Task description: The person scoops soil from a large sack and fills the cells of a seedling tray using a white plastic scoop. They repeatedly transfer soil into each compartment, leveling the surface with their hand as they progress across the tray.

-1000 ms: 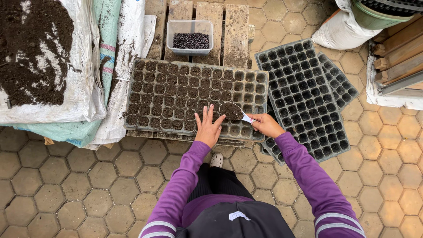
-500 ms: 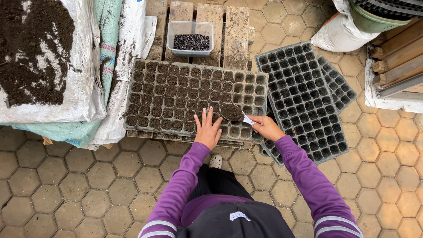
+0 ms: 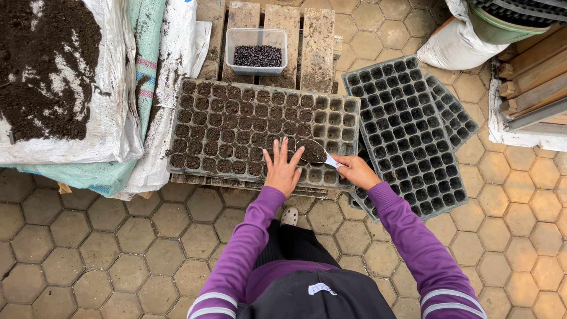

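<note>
The left hand (image 3: 282, 171) lay flat on the seedling tray (image 3: 236, 127), fingers spread. The right hand (image 3: 354, 171) pinched a spoon (image 3: 316, 152) heaped with soil above the tray's near cells. Beyond stood a clear tub (image 3: 257, 52) of dark seeds.

Paved nursery yard (seedling trays (image 3: 407, 130), soil heap (image 3: 50, 65), wooden pallet (image 3: 283, 23))
</note>
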